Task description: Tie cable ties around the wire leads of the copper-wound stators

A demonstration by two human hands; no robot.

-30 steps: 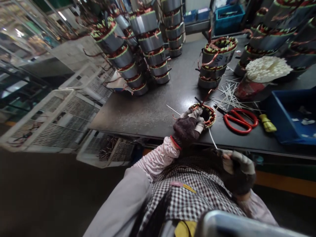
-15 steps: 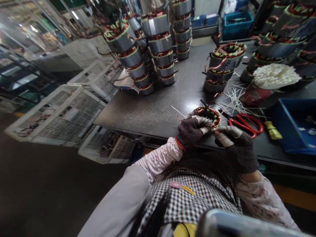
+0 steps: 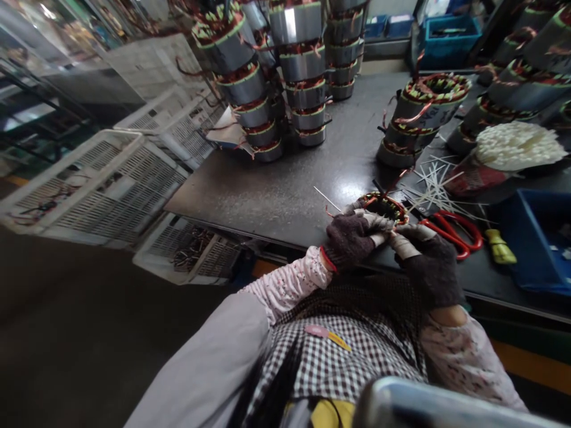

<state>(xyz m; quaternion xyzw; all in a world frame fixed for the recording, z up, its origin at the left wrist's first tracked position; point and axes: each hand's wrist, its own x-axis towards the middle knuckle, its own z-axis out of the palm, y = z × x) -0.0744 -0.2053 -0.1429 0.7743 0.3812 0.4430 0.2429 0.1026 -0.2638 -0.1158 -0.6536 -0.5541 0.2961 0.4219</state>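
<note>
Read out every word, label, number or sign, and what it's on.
No text reads with certainty.
Top ring of the short stack: dark handwriting, too blurred.
Ring at far right: dark marks, too blurred.
Red wrapper: any print too blurred.
Pink-and-yellow clip: any lettering too small.

A yellow-handled tool (image 3: 500,246) lies just left of the blue tub (image 3: 520,235), with red scissors (image 3: 476,238) a little farther left. A teal bin (image 3: 450,50) sits well behind the tub. Far to the tub's left stand tall stacks of wound cores (image 3: 303,65), and farther left still, pale slatted crates (image 3: 129,178).
</note>
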